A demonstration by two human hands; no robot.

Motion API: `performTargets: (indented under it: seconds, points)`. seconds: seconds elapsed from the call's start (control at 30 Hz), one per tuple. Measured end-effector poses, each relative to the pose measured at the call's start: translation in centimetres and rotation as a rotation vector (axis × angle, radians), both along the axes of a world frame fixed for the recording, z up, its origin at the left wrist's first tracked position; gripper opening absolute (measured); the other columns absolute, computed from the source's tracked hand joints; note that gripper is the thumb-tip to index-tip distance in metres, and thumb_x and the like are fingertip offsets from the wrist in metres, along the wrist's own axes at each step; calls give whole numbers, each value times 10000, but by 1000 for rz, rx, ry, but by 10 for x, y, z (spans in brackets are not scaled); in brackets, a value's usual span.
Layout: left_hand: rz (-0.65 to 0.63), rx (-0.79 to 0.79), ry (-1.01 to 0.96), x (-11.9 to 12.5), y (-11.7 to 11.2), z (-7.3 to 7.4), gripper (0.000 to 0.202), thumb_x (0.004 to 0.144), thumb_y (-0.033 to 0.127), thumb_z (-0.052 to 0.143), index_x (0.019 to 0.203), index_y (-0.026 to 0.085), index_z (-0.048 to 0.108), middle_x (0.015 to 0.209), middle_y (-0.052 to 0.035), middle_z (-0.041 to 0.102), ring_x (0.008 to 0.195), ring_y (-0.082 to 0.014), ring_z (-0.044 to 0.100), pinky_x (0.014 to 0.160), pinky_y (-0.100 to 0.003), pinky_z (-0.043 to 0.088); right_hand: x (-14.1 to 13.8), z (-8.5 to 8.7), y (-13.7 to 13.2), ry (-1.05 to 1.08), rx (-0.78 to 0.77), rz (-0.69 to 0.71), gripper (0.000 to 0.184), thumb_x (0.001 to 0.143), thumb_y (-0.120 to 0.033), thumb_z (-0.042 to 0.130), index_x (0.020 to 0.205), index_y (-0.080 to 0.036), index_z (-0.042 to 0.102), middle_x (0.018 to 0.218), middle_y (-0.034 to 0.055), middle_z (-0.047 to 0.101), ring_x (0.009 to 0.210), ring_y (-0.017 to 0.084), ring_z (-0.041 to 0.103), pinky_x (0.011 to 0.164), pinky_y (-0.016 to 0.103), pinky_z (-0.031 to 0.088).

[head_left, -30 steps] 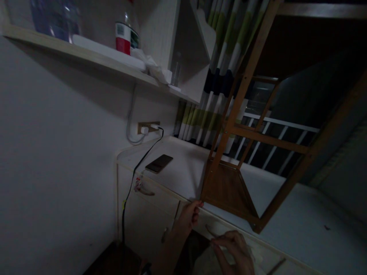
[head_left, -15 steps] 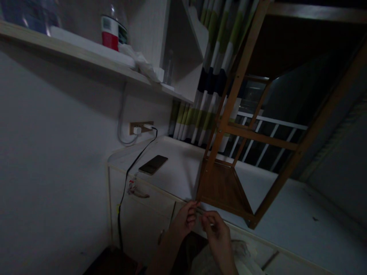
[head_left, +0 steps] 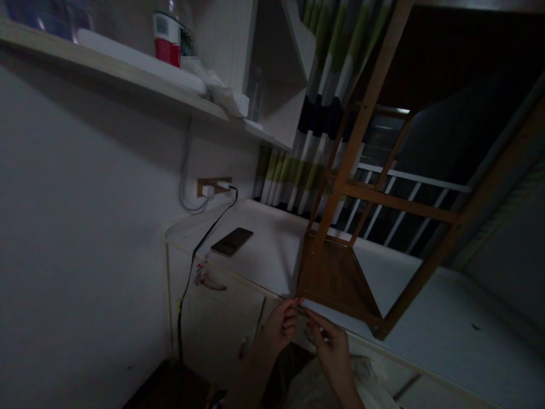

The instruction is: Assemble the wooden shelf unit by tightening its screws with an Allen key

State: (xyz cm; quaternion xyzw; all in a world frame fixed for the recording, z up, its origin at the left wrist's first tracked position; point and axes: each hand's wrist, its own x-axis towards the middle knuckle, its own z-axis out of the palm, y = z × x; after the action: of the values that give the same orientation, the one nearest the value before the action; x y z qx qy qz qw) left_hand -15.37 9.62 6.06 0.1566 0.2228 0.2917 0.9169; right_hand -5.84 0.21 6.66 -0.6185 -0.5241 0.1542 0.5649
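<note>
The room is dim. My left hand (head_left: 281, 325) is raised to the front edge of a white desk (head_left: 426, 341), its fingertips pinched at the near corner of a wooden shelf rack (head_left: 336, 278) that stands on the desk. My right hand (head_left: 330, 343) sits just beside it, fingers curled and pinched, and the fingertips of both hands meet on something small and thin that I cannot make out. Pale cloth (head_left: 361, 372) lies under my right wrist.
A dark phone (head_left: 232, 241) lies on the desk, with a black cable (head_left: 191, 267) running from a wall socket (head_left: 214, 186) down the desk's side. A wall shelf (head_left: 128, 74) holds a red-labelled bottle (head_left: 167, 34). Striped curtain (head_left: 323, 108) hangs behind.
My right hand rose from lower right and came to meet my left hand at the rack's corner. The view shifted slightly.
</note>
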Motion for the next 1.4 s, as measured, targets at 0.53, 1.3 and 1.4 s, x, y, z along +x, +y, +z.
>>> performTargets:
  seconds: [0.53, 1.3, 1.4]
  points:
    - [-48, -138, -76, -2, 4, -1, 160, 805, 220, 443, 714, 109, 514, 423, 111, 197, 292, 8, 174, 290, -101, 106, -4, 4, 15, 113, 43, 45, 267, 727, -360, 545, 893, -198, 678, 913, 64, 663, 821, 213, 617, 716, 341, 515]
    - [-57, 20, -22, -3, 6, -3, 131, 703, 234, 574, 749, 112, 554, 449, 110, 184, 330, 10, 141, 319, -128, 105, -2, -1, 15, 206, 47, 39, 283, 709, -374, 554, 882, -191, 684, 843, 66, 675, 678, 182, 619, 512, 244, 502]
    - [-52, 24, -25, -3, 6, -3, 126, 708, 226, 563, 764, 113, 552, 452, 110, 192, 331, 9, 147, 324, -125, 109, -3, 0, 14, 214, 25, 35, 291, 716, -377, 548, 897, -189, 678, 869, 70, 670, 698, 184, 617, 512, 242, 500]
